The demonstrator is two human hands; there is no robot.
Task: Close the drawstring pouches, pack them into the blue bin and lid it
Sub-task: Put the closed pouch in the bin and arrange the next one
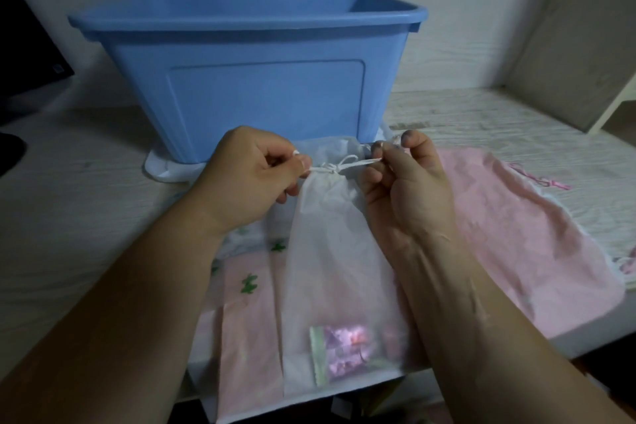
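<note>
We pinch the cord point(344, 163) with left hand point(253, 179) and right hand point(406, 182), white pouch point(330, 251) nearly closed, pink pouches point(509, 234) and blue bin point(261, 79) still waiting.

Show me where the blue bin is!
In the head view, the blue bin stands open in the upper middle, at the back of the white table, right behind the white drawstring pouch.

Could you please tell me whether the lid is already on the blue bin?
No, the blue bin stands open at the top, with its inner wall showing and nothing covering it.
</note>
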